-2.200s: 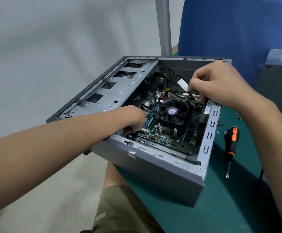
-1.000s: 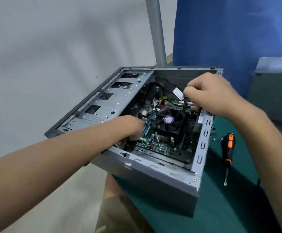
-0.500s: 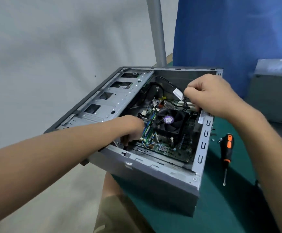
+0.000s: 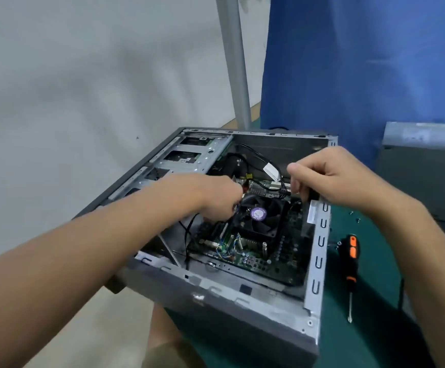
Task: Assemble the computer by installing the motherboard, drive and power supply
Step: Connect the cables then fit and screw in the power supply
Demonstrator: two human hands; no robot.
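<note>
The fingers (image 4: 299, 179) of the right hand (image 4: 333, 179) are curled down at the top of the right wall of the computer case (image 4: 229, 309). They seem to pinch a black cable (image 4: 282, 192) there, but it is hard to see. The left hand (image 4: 216, 197) reaches inside, just beside the fan (image 4: 261, 216). Its fingers are bent and the tips are hidden, so I cannot tell if they hold anything. The motherboard (image 4: 269, 253) lies flat inside the case. A screwdriver (image 4: 352, 261) lies on the green table (image 4: 375, 328) beside the case.
</note>
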